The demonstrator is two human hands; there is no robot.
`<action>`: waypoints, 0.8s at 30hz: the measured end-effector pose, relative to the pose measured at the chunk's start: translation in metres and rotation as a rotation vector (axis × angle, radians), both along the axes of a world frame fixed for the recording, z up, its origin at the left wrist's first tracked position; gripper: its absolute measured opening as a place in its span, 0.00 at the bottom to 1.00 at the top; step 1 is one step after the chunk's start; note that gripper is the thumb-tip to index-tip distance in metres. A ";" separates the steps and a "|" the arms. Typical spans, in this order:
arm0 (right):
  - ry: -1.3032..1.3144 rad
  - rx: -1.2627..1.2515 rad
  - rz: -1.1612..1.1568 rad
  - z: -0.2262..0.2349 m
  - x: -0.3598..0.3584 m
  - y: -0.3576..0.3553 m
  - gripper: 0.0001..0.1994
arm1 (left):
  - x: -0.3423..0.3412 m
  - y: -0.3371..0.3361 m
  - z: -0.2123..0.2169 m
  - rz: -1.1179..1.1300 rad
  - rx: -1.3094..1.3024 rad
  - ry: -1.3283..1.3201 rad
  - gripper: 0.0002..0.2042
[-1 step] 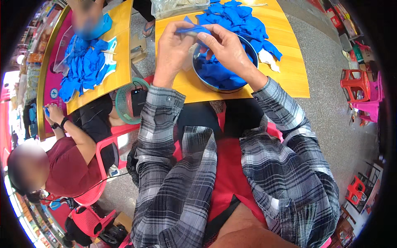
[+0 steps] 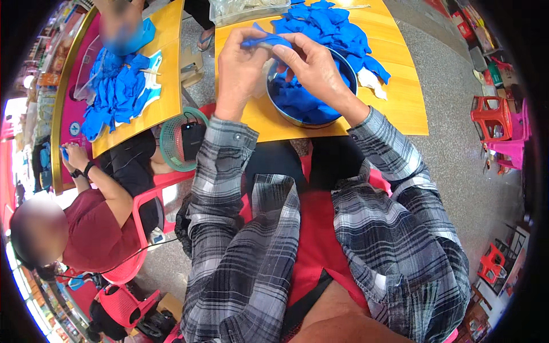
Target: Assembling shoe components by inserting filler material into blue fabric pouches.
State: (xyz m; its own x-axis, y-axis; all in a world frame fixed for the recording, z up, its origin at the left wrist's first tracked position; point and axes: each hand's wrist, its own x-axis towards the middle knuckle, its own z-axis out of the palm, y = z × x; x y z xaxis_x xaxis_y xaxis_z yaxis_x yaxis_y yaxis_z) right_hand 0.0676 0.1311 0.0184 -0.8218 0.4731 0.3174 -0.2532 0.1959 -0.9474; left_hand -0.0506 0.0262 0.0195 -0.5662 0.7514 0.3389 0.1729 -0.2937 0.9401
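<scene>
Above the near part of the yellow table, my left hand (image 2: 237, 71) and my right hand (image 2: 317, 64) pinch a small blue piece (image 2: 267, 40) that looks like thin cloth. The fingertips of both hands are closed on it, and they partly cover it. Just below my right hand stands a round container (image 2: 306, 124) with a dark rim, holding more crumpled blue pieces (image 2: 309, 103). Beyond it lies a loose heap of the same blue material (image 2: 329, 26). A white scrap (image 2: 372, 83) sits at the heap's right side.
My yellow table (image 2: 394, 108) also bears a clear plastic bin (image 2: 251, 12) at its far left. Left of it, another table (image 2: 168, 51) holds a second blue pile (image 2: 117, 91). A seated person (image 2: 103, 228) works there. A green basket (image 2: 171, 146) stands between us.
My left wrist has shifted very slightly to the right. Both hands still grip the blue piece, and everything else looks the same.
</scene>
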 end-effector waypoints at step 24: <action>0.062 -0.197 0.050 -0.001 -0.003 -0.005 0.18 | 0.003 0.011 0.003 0.161 0.161 -0.062 0.14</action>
State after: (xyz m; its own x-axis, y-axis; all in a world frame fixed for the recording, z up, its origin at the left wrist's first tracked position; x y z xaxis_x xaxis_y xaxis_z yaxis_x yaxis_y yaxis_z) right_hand 0.0644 0.1258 0.0179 -0.8279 0.4898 0.2734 -0.3168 -0.0060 -0.9485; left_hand -0.0472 0.0374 0.0224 -0.6975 0.5889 0.4083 0.1732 -0.4143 0.8935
